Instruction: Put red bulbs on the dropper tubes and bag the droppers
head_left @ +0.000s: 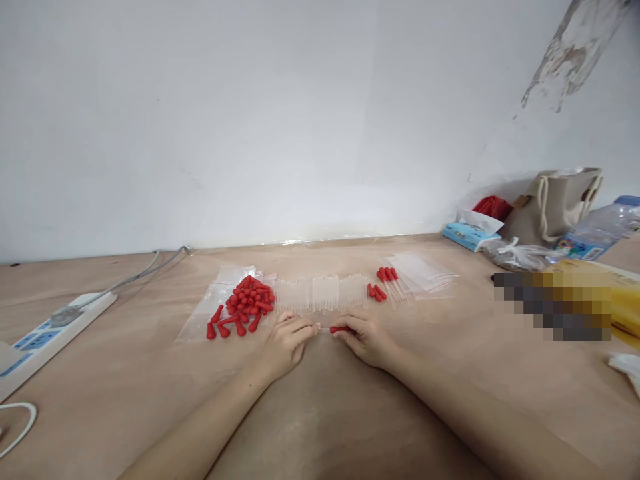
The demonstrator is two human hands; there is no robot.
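Note:
My left hand (290, 341) pinches a thin clear dropper tube (325, 329) near the middle of the table. Facing it, my right hand (366, 339) is closed on a red rubber bulb (338, 329), which meets the tube's right end. Just beyond both hands lies a row of clear dropper tubes (320, 293). A pile of red rubber bulbs (247, 300) rests on a plastic bag at the left. Two loose red bulbs (377, 293) lie right of the row, beside several droppers with red bulbs fitted (387, 274).
Clear zip bags (425, 272) lie behind the fitted droppers. A white power strip (60, 333) with a grey cable is at far left. On the right stand a blue tissue pack (469, 236), a beige bag (533, 207), a plastic bottle (600, 227) and a yellow package (620, 293).

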